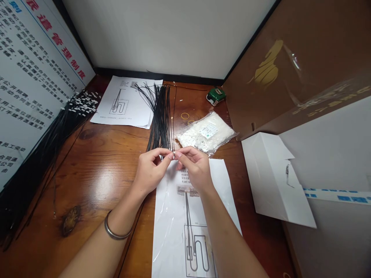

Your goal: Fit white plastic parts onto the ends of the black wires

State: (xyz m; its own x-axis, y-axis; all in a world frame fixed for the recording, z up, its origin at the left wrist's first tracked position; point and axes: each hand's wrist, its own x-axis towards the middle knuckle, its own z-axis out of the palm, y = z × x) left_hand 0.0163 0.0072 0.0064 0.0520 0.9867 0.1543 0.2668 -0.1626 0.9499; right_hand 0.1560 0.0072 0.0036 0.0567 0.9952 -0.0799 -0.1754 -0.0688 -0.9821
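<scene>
My left hand (153, 166) and my right hand (194, 166) meet fingertip to fingertip over the top of a printed sheet in a clear sleeve (168, 231). Between the pinched fingers of the left is the end of a thin black wire (174, 123), which runs away from me across the table. A tiny white piece shows at the right fingertips, mostly hidden by them. Just beyond my left hand lies a bundle of black wires (160, 116). Past my right hand rests a clear bag of small white connectors (207, 131).
On the left, a large heap of black wires with white ends (82, 103) leans by a printed board (37, 65). Paper diagrams (121, 104) lie at the back. A green tape measure (216, 95) sits near the brown box (290, 58); folded white card (272, 181) stands right.
</scene>
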